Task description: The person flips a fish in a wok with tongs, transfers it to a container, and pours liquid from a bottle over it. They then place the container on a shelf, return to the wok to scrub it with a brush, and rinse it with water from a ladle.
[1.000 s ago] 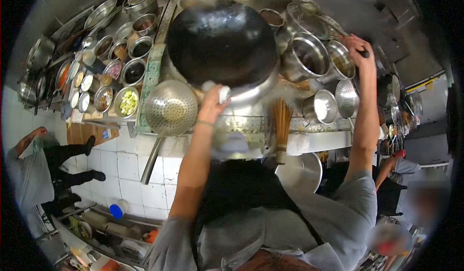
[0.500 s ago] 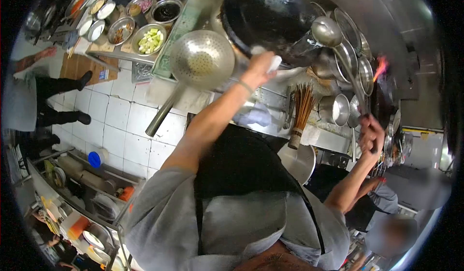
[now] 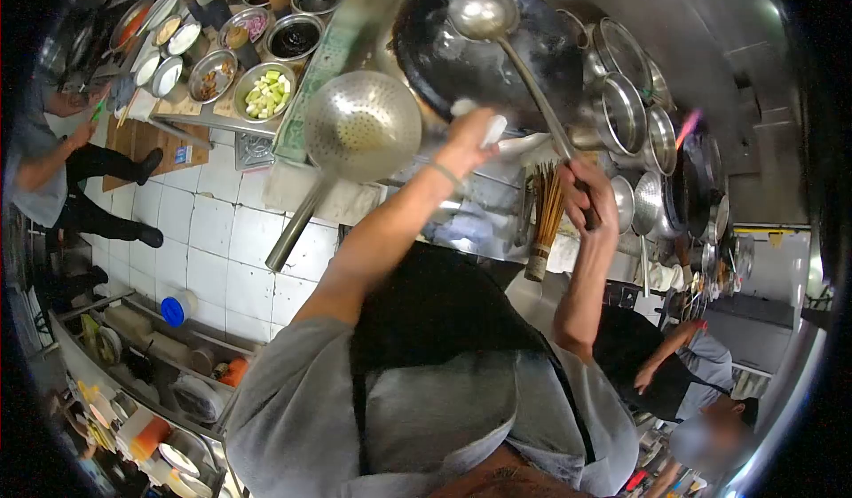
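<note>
My left hand (image 3: pixel 468 138) is closed around a white cloth (image 3: pixel 495 131) at the near rim of a large black wok (image 3: pixel 422 67). Whether the fingers also grip the wok's rim through the cloth is hidden. With my right hand (image 3: pixel 593 198) I grip the dark end of a long-handled metal ladle (image 3: pixel 482 12), whose bowl hangs over the wok. To the left of my left hand rests a perforated metal strainer (image 3: pixel 362 130), its handle pointing toward me. A bamboo wok brush (image 3: pixel 544 232) lies just left of my right hand.
Metal pots (image 3: pixel 619 112) crowd the right side, with a flame (image 3: pixel 688 127) beyond. Cut green vegetables (image 3: pixel 268 95) and dark sauce (image 3: pixel 295 40) stand in bowls at upper left. One person (image 3: pixel 44 152) is at far left, another (image 3: pixel 657 360) at lower right.
My right hand has swung left with the ladle, bringing its bowl from the wok's right side to over the wok. My left hand has dropped slightly. The person at far left has moved their arms.
</note>
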Available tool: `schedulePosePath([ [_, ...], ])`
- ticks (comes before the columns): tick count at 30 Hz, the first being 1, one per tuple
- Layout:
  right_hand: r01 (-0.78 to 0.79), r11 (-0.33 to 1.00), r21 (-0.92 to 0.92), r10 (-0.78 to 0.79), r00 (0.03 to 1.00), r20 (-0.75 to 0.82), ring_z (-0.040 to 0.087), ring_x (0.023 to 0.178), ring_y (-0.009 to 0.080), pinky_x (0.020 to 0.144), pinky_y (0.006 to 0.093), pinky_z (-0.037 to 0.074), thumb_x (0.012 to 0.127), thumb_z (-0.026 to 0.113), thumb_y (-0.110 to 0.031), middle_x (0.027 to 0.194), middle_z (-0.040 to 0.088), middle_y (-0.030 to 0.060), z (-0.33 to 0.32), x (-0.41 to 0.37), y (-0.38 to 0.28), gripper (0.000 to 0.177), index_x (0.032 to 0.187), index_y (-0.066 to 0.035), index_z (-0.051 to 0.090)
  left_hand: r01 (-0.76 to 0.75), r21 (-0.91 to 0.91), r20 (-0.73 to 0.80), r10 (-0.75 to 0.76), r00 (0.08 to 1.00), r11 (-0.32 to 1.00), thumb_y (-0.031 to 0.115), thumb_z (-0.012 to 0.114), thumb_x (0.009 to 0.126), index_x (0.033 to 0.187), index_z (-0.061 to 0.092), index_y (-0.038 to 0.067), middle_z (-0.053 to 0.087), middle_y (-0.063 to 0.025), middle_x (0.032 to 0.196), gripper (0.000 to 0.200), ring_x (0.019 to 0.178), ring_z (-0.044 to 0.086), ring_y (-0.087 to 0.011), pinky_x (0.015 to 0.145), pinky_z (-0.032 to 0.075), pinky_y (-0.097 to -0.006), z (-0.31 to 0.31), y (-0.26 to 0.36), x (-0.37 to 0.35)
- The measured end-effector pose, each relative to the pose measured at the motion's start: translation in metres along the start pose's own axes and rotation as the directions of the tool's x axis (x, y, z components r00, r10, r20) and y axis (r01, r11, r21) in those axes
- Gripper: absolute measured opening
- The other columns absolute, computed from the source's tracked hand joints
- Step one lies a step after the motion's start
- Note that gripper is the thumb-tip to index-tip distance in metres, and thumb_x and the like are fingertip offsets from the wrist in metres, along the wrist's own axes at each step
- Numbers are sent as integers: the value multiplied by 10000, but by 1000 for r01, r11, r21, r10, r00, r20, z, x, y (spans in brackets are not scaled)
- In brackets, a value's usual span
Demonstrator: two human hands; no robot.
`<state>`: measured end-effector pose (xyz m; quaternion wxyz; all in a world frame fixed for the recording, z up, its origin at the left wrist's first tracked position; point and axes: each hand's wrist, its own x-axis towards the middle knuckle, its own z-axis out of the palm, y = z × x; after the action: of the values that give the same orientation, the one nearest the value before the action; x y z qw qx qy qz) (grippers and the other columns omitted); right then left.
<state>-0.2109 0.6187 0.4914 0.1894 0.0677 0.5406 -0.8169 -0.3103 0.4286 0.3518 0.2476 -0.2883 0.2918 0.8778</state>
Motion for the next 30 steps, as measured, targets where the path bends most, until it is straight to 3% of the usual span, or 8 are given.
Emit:
schedulePosePath([
  [4,48,975,-218,-64,996,-67,396,415,65,341,232,310,975,537,-133,665,498,6,20,73,1,131,970,-2,546,5,-11,38,-5,999,1000,284,600,934,883,602,111,604,-69,767,181,650,571,-213,485,459,-342,0,0,-7],
  [7,208,710,-673,-371,922,-107,421,445,64,382,252,342,971,548,-102,700,528,2,24,86,12,240,1162,42,565,49,-42,140,-42,989,998,317,633,928,894,599,125,592,-55,768,198,662,560,-211,522,480,-360,-2,3,-11],
  [8,242,652,-719,-467,875,-128,439,466,53,401,256,359,971,551,-84,711,539,-7,12,82,17,379,1326,44,519,68,-63,181,-55,982,996,328,645,925,899,597,129,587,-51,769,206,665,556,-210,534,486,-367,0,4,-11],
  [11,207,701,-683,-477,847,-233,434,474,42,392,234,325,979,551,-72,725,539,-11,11,28,9,384,1347,34,515,60,-111,103,-48,994,992,332,654,927,895,593,138,575,-49,774,206,668,540,-203,544,486,-371,13,10,-20],
  [15,319,724,-612,-547,805,-227,409,418,42,351,235,318,989,548,-61,666,496,-25,-8,-24,26,429,1392,60,459,47,-27,135,-43,990,999,225,598,949,902,573,127,583,-47,817,112,688,538,-194,554,494,-360,-2,-1,0],
  [19,313,748,-586,-552,783,-287,397,404,40,344,223,311,979,582,-88,632,470,-36,13,-72,28,467,1399,64,446,44,-64,69,-40,997,997,223,577,951,923,560,114,587,-64,802,114,618,522,-187,471,440,-314,-2,-13,-22],
  [24,351,724,-594,-608,732,-308,385,401,32,348,217,300,969,620,-138,615,466,-43,25,-96,33,442,1350,47,492,75,-158,267,-30,963,985,198,568,951,854,500,80,494,-78,688,167,531,453,-199,425,340,-303,-17,-27,-27],
  [30,372,726,-578,-638,679,-364,376,400,28,348,218,285,975,615,-139,603,466,-45,31,-110,31,428,1346,42,500,187,-196,302,-122,946,963,189,556,941,771,494,75,444,-70,645,215,513,417,-202,439,332,-316,-28,-36,-38],
])
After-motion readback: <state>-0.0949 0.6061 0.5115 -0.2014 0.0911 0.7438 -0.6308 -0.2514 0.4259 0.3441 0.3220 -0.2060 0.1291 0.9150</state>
